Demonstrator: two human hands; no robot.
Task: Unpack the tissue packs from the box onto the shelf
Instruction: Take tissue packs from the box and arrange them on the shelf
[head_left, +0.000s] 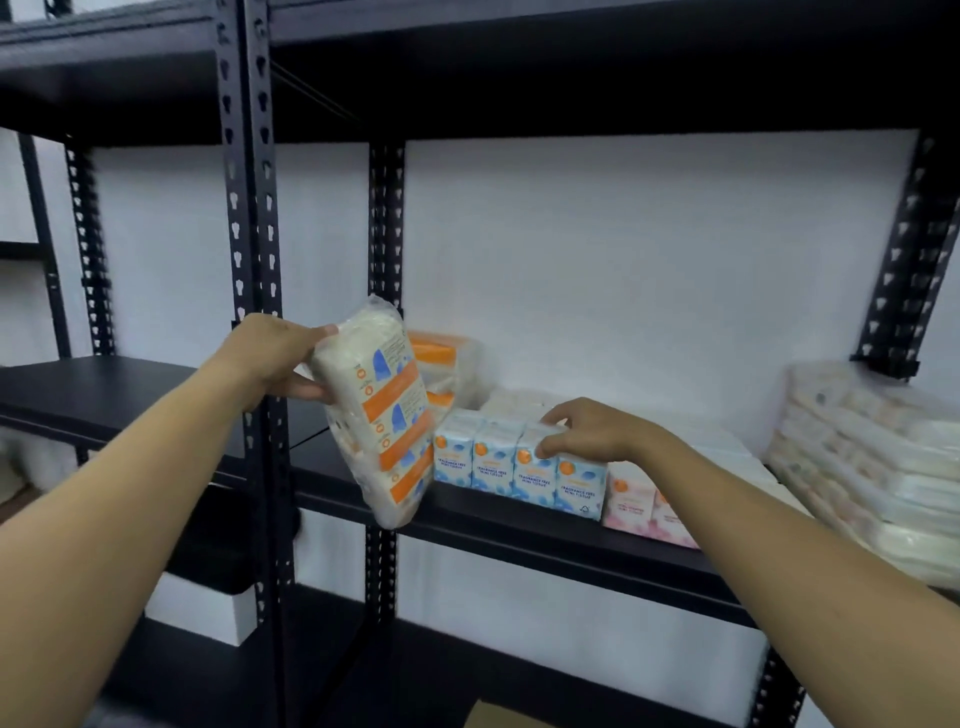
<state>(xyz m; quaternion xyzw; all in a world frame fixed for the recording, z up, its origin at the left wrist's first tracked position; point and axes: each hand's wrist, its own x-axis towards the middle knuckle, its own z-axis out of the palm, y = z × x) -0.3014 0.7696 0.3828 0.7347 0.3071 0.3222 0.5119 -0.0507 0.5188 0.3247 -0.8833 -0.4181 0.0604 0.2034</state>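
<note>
My left hand (275, 358) grips the top of a plastic-wrapped tissue pack (379, 415) with orange and blue print, held tilted in front of the black shelf (519, 525). A row of blue mini tissue packs (498, 460) stands on that shelf. My right hand (592, 431) rests on top of this blue row, fingers curled over its right packs. Behind the held pack, orange-labelled packs (441, 358) stand at the back of the shelf. Pink packs (644, 501) sit to the right of the blue row. The box is not clearly in view.
Large stacks of white wrapped tissue bundles (862, 457) fill the shelf's right end. Black slotted uprights (249, 208) divide the shelving bays. An adjoining shelf (104, 389) lies to the left. A white container (208, 608) sits on a lower level. A brown cardboard corner (498, 717) shows at the bottom.
</note>
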